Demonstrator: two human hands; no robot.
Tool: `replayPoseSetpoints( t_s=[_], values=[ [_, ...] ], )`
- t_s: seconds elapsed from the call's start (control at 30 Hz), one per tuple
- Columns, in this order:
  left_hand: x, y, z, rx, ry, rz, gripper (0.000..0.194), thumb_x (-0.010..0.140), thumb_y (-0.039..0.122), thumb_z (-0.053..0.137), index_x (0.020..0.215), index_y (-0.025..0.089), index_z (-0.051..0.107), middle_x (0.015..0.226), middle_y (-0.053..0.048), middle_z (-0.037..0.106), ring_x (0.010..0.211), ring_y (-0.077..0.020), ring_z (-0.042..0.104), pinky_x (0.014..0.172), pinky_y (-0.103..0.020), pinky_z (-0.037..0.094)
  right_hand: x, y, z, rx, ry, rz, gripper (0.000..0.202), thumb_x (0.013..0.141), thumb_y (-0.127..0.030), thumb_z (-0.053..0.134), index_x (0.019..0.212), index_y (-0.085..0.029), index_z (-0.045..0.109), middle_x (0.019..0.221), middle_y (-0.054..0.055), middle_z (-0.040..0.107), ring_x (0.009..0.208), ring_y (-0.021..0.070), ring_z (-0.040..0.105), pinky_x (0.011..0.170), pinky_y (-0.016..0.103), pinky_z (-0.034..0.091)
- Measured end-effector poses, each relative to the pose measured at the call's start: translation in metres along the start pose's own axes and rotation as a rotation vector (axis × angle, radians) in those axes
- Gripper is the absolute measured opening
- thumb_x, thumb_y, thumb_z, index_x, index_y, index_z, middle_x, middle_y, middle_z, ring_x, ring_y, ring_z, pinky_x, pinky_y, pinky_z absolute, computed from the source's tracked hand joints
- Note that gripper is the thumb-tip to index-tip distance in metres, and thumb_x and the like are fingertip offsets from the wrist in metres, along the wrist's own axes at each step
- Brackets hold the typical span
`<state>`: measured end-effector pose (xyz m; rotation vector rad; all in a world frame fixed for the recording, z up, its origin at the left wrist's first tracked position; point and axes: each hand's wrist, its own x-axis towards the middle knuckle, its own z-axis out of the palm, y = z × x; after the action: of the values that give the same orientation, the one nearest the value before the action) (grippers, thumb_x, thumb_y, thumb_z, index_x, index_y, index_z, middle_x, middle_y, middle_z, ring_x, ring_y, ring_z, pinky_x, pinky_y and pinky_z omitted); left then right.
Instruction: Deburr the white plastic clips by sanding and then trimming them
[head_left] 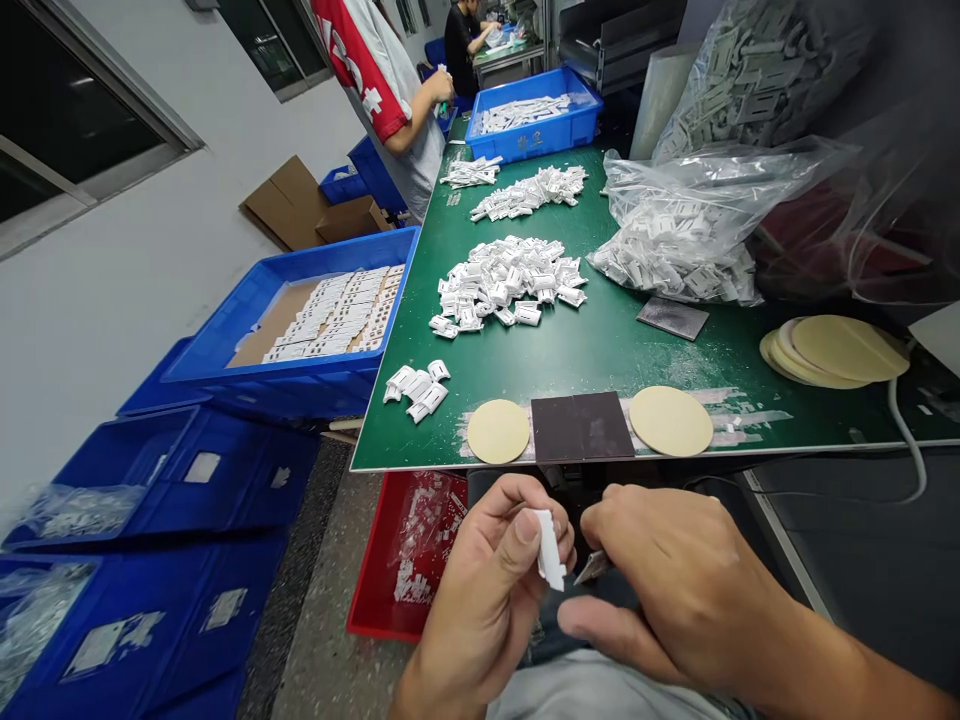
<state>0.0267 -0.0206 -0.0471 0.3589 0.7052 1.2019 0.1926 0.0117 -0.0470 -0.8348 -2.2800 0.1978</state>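
Between the thumb and fingers of my left hand [495, 585] is a small white plastic part [550, 550], held upright in front of the table edge. Close on its right, my right hand [667, 580] is closed around a thin, flat, greyish blade-like piece [594, 567], whose tip points at the white part. A small gap separates the two. Most of the blade-like piece is hidden by my fingers. Beyond my hands, along the table edge, lie a dark square pad [583, 427] and two round cream discs, one on the left [498, 431] and one on the right [670, 421].
White parts lie in piles [514, 280] on the green table [480, 375]. A clear bag of parts [675, 250] and stacked discs [832, 352] are at right. Blue crates [300, 375] line the left; a red bin [379, 590] sits below. Another person [397, 110] stands at the far left.
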Motion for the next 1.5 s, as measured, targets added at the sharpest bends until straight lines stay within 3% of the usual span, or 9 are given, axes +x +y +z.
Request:
replayPoseSetpoints(
  t_s=[0.47, 1.3, 1.4, 1.5],
  values=[
    [-0.003, -0.002, -0.001, 0.004, 0.036, -0.028, 0.014, 0.086, 0.029, 0.078, 0.088, 0.019, 0.068, 0.075, 0.001, 0.062, 0.067, -0.0070, 0.053, 0.066, -0.017, 0.044, 0.002, -0.003, 0.006, -0.169, 0.041, 0.012, 0.054, 0.104, -0.056, 0.026, 0.069, -0.023, 0.049, 0.059, -0.001, 0.046, 0.051, 0.0174, 0.039, 0.052, 0.033, 0.024],
    [-0.002, -0.010, -0.002, -0.052, 0.009, -0.027, 0.012, 0.088, 0.029, 0.076, 0.089, 0.020, 0.068, 0.073, 0.001, 0.061, 0.066, -0.0077, 0.053, 0.065, -0.017, 0.043, -0.009, -0.005, 0.010, -0.028, 0.031, -0.040, 0.050, 0.108, -0.042, 0.030, 0.067, -0.021, 0.049, 0.056, 0.000, 0.046, 0.050, 0.0158, 0.036, 0.053, 0.036, 0.021],
    [0.002, -0.001, -0.014, 0.202, 0.141, 0.125, 0.020, 0.086, 0.037, 0.076, 0.087, 0.020, 0.066, 0.073, 0.002, 0.057, 0.065, -0.0100, 0.050, 0.064, -0.021, 0.042, -0.016, -0.005, 0.013, 0.087, 0.026, -0.005, 0.051, 0.108, -0.043, 0.028, 0.066, -0.022, 0.047, 0.054, -0.002, 0.044, 0.050, 0.0142, 0.038, 0.053, 0.034, 0.024],
    [0.018, 0.026, -0.036, 0.936, 0.388, 0.488, 0.018, 0.093, 0.039, 0.066, 0.096, 0.021, 0.068, 0.083, -0.001, 0.064, 0.075, -0.0149, 0.057, 0.071, -0.026, 0.045, -0.026, -0.006, 0.017, 0.164, 0.035, 0.057, 0.050, 0.109, -0.043, 0.027, 0.067, -0.022, 0.045, 0.055, -0.003, 0.047, 0.048, 0.0119, 0.042, 0.052, 0.031, 0.028]
  ],
)
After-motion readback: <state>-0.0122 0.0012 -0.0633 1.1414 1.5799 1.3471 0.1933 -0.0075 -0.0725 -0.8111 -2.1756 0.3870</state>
